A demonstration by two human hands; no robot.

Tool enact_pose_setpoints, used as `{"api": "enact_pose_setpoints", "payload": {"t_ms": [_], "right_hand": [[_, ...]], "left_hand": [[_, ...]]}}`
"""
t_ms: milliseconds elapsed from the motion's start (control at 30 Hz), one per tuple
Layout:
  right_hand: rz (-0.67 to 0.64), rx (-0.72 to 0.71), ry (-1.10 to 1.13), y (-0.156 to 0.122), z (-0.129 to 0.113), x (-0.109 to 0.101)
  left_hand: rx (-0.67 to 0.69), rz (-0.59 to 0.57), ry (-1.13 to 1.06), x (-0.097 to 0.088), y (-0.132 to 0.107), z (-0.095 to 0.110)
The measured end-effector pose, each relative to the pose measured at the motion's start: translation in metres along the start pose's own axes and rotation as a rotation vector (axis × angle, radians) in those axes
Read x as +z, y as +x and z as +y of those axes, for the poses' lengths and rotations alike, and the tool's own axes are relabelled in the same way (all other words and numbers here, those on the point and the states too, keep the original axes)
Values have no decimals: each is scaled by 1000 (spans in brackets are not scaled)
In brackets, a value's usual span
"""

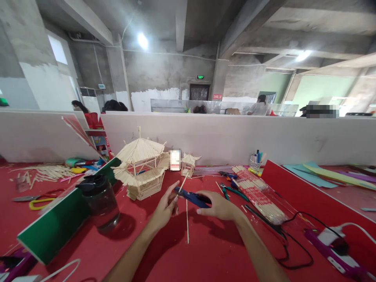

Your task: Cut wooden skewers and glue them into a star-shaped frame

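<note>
My left hand [167,204] pinches a thin wooden stick [184,181], which slants up to the right over the table. Dark blue pliers [192,197] are gripped in my right hand [217,205], their jaws pointing left and meeting the stick close to my left fingertips. Whether the jaws are closed on the stick is not clear. Below my hands another wooden stick [187,225] lies on the red table. Behind them stand a large stick-built pavilion model [141,156] with a tiered roof and a small stick-built pavilion [188,164].
Left are a dark water bottle [101,203], a green divider [58,229] and scissors [41,200]. Right lie bundled sticks [261,197], green-handled pliers [232,188], a black-corded tool [264,219], a red divider [311,199] and a power strip [335,254]. People sit beyond the white partition [229,135].
</note>
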State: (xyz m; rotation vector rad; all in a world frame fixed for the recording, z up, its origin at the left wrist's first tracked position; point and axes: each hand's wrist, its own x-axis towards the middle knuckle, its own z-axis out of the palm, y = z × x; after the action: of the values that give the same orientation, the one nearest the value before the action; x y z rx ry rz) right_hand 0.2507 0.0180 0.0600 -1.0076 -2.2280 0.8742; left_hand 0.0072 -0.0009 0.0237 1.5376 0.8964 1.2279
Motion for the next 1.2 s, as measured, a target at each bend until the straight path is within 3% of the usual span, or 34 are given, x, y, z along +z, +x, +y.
{"api": "enact_pose_setpoints", "payload": {"t_ms": [300,633,1200], "right_hand": [[90,-8,-119,-5,8,5],[88,21,-187,-7,-2,4],[160,40,-292,-2,9,13]], "left_hand": [[-34,-10,36,4,-2,1],[-20,2,-42,6,-1,2],[45,76,43,4,2,-3]]}}
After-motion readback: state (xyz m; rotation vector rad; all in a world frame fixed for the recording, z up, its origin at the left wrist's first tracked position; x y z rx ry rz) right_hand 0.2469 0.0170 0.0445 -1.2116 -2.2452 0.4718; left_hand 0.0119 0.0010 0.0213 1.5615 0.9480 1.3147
